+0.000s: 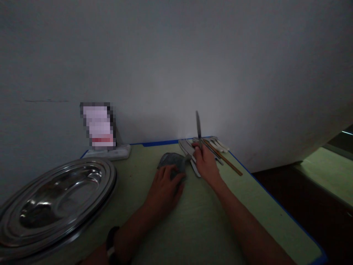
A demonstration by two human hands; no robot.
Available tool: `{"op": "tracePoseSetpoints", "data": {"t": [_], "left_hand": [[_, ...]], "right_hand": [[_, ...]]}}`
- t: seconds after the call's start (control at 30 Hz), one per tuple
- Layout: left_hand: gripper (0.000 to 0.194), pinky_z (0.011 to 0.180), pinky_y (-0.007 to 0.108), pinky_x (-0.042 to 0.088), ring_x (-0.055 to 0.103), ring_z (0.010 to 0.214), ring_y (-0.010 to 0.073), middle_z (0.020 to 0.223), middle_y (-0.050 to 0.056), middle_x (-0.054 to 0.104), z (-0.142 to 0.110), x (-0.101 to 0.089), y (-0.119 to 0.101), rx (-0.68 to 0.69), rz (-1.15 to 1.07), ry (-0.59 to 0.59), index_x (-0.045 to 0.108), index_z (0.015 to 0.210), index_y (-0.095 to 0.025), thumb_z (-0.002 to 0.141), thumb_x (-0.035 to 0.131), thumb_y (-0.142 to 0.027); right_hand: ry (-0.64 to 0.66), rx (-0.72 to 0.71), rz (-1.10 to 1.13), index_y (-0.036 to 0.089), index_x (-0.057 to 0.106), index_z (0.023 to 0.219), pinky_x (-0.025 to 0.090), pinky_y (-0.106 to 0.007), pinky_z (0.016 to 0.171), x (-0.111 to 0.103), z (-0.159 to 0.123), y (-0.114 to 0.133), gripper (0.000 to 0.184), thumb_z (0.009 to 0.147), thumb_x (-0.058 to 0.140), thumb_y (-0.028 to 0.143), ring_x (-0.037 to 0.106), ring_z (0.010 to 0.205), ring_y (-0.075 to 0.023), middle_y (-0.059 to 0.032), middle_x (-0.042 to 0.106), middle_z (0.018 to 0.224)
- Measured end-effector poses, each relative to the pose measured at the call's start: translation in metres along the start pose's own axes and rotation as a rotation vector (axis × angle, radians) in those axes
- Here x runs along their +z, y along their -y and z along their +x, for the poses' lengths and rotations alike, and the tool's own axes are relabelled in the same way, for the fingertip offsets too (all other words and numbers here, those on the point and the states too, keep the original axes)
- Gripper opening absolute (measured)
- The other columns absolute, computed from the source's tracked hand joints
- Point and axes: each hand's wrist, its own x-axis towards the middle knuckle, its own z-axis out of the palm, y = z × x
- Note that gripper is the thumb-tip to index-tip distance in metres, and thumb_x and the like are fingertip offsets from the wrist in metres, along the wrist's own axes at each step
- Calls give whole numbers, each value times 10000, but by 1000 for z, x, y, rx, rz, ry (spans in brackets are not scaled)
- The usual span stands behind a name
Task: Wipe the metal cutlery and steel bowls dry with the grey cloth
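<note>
My right hand (204,162) is closed round the handle of a table knife (198,125), its blade pointing up in front of the wall. To the left of it, my left hand (167,184) rests with curled fingers on a bunched dark grey cloth (171,159) lying on the table. Behind and beside my right hand lies a row of cutlery: knives (185,147), a pair of brown chopsticks (228,162) and white-handled pieces (219,143). My right hand partly covers this row. The dim light and some blur hide the finer detail.
Stacked oval metal trays (107,169) take up the left of the pale green table (132,206), which has a blue edge. Behind them a blurred-out phone-like screen (99,123) stands on a pale slab (121,151). A grey wall (160,73) closes off the back.
</note>
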Motion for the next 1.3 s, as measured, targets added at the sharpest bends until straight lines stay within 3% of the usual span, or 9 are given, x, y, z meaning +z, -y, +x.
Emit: {"op": "tracePoseSetpoints", "data": {"t": [0.1,0.23,0.33,0.47,0.67,0.97,1.1,1.2,1.3], "left_hand": [[304,981,500,345,362,1195,294,1240,87,461,-2,3,2,-20,29,48,581,1120,-261,831,497,-212],[278,1039,529,249,294,1280,294,1300,73,471,-2,5,3,-32,58,83,563,1115,-238,856,463,-236],[225,1053,536,195,388,1219,278,1170,81,574,0,4,1,-35,92,99,573,1039,-196,877,429,-257],[184,1013,489,263,523,999,249,948,77,623,4,0,-2,-76,145,96,564,888,-163,882,413,-268],[266,1007,473,270,514,1025,247,1057,83,611,2,2,-2,-71,130,57,496,1115,-152,865,412,-186],[263,1049,490,230,483,1117,242,1152,103,562,-1,10,2,-53,169,47,528,1094,-176,878,378,-169],[270,1058,499,207,495,1105,245,1141,99,580,0,9,0,-74,186,76,528,1113,-168,888,385,-205],[283,1035,514,240,509,1100,256,1147,97,589,1,-7,-5,-71,176,135,530,1125,-184,892,372,-216],[277,906,448,405,552,1051,272,1141,115,594,4,-44,-10,-80,126,315,549,1101,-194,852,438,-236]], "right_hand": [[70,-24,-402,116,527,1139,403,-410,910,-16,7,-17,353,853,347,214,570,1016,-260,-168,613,1070],[183,2,-579,73,518,1199,408,-382,911,-15,5,-28,450,776,363,76,544,1063,-265,-195,566,1138],[177,10,-635,119,547,1192,422,-368,887,-10,5,-31,471,758,376,57,559,1031,-264,-180,545,1153],[140,9,-693,138,578,1163,428,-375,870,-6,9,-35,480,742,372,36,562,1019,-276,-170,544,1171],[132,-53,-696,98,553,1190,402,-382,903,7,14,-37,503,761,305,15,518,1079,-276,-183,517,1226],[181,-76,-760,94,588,1140,386,-361,911,11,11,-40,454,792,309,9,486,1077,-256,-176,567,1162],[129,-139,-704,78,566,1169,363,-370,953,12,10,-37,412,833,326,73,461,1113,-256,-163,561,1195],[74,-228,-513,94,578,1145,360,-361,973,11,8,-27,379,884,323,194,483,1101,-232,-138,592,1151],[84,-309,-317,134,605,1069,386,-371,945,7,3,-16,365,902,318,286,536,1031,-215,-120,633,1066]]}}
